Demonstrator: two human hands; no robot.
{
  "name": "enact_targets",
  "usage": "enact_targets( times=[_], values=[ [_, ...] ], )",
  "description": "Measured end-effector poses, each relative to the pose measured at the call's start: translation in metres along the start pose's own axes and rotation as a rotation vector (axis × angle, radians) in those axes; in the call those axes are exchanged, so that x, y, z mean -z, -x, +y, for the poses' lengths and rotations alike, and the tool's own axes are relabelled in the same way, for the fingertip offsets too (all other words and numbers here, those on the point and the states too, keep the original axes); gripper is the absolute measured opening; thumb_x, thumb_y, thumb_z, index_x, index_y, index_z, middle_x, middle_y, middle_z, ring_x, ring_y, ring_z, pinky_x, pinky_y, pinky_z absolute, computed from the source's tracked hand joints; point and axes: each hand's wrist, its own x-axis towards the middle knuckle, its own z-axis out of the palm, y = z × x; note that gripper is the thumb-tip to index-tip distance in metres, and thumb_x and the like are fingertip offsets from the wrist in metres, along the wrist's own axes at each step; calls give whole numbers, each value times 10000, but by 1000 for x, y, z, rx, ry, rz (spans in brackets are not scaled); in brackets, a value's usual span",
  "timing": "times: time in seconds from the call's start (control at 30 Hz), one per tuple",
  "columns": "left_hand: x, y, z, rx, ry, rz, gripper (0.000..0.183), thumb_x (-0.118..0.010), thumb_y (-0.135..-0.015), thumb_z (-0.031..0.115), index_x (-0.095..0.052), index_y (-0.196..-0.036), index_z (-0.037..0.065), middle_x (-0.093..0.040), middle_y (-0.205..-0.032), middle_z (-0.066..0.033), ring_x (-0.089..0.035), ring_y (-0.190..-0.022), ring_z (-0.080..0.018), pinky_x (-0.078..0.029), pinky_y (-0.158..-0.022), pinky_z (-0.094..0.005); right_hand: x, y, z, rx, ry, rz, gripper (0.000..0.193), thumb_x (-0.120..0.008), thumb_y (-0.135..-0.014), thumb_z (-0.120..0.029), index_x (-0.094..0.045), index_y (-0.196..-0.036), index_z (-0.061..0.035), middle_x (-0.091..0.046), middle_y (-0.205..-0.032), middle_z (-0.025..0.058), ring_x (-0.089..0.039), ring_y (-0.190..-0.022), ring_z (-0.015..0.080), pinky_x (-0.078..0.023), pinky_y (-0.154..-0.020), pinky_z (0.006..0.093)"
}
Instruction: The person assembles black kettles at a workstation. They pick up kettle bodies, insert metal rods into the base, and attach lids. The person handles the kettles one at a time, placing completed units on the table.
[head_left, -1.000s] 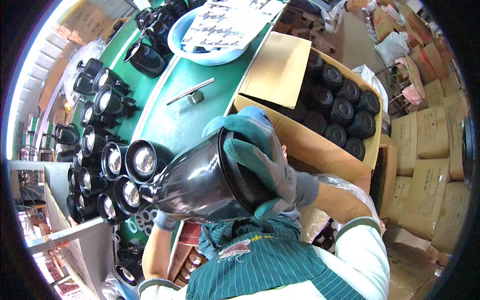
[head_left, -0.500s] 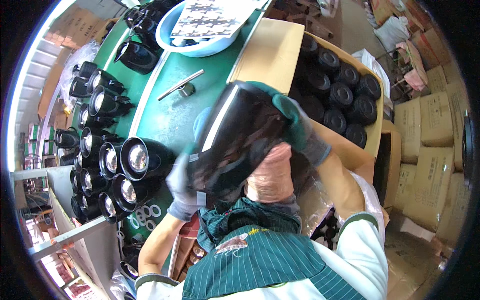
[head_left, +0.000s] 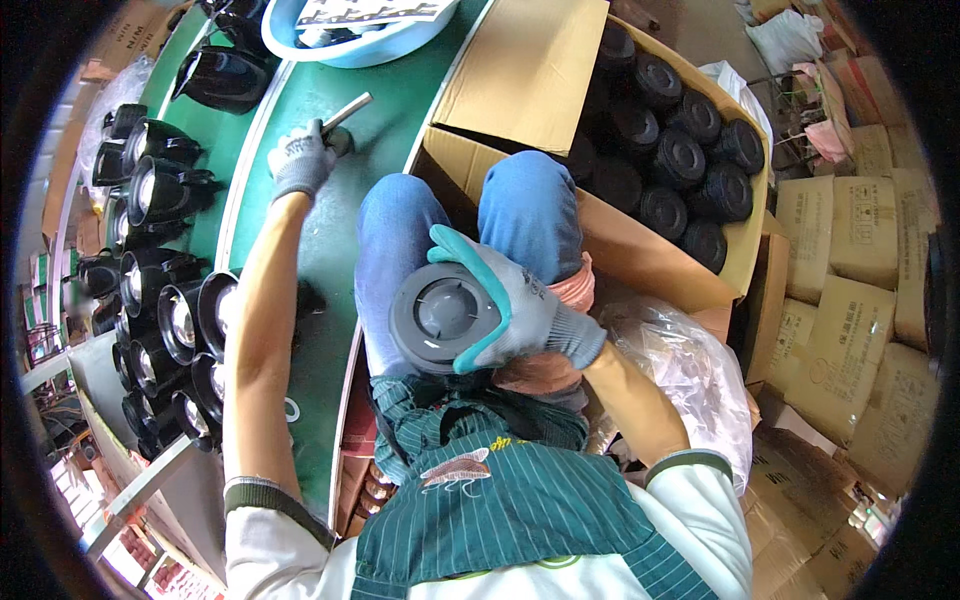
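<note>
My left hand [head_left: 303, 160], in a grey glove, reaches out over the green bench. Its fingers close round the left end of a metal bar [head_left: 350, 110], part of a T-handled tool with a short round head. Over my lap, my right hand [head_left: 515, 305], in a grey and teal glove, grips a dark jug [head_left: 443, 308] from its right side. The jug's round grey base faces up, with a recessed ring in its middle; its body below is mostly hidden by the base and my hand.
Several black jugs [head_left: 165, 190] with shiny insides lie along the green bench [head_left: 325, 215] at left. At the back stands a blue basin [head_left: 375, 50] with a printed sheet on it. An open carton [head_left: 510, 75] of round black parts sits at right, near clear plastic [head_left: 680, 370].
The jug, held in both hands before, is turned base up and lowered over my lap in my right hand. My left hand has left it and moved forward to the metal tool.
</note>
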Motion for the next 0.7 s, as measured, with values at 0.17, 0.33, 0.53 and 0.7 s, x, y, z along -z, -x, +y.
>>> enact_targets(
  times=[0.17, 0.33, 0.53, 0.7],
  values=[
    [77, 66, 18, -248, 578, 64, 342, -656, -971, 324, -686, -1198, 70, -733, -944, -187, -724, -869, -319, -545, -782, -436, -5, 0, 14, 36, -164, 249, 1065, -538, -957, -703, -149, -1641, 14, -352, -1620, 236, -522, -1357, 319, -390, -1155, 424],
    [148, 199, 13, -509, 996, -335, 394, -732, -936, 168, -664, -1293, 17, -725, -898, -123, -686, -804, -175, -556, -760, -338, -29, -5, 9, -147, -378, 399, 1096, -133, -929, -867, -60, -1663, -56, -516, -1483, 252, -526, -1368, 353, -345, -1205, 460],
    [162, 248, 25, -603, 615, -391, 497, -725, -909, 202, -568, -1318, -32, -675, -862, -257, -708, -807, -431, -560, -716, -454, -28, -11, -7, -80, -684, 394, 921, -218, -1017, -752, -162, -1657, -91, -489, -1509, 292, -514, -1389, 404, -398, -1183, 541],
    [175, 298, 66, -341, 343, -314, 578, -667, -949, 241, -452, -1402, -47, -684, -840, -251, -695, -754, -437, -551, -659, -497, -4, -67, 5, -227, -986, 148, 461, -622, -1043, -302, -606, -1350, 42, -667, -723, 56, -686, -628, 241, -629, -746, 460]
  ],
)
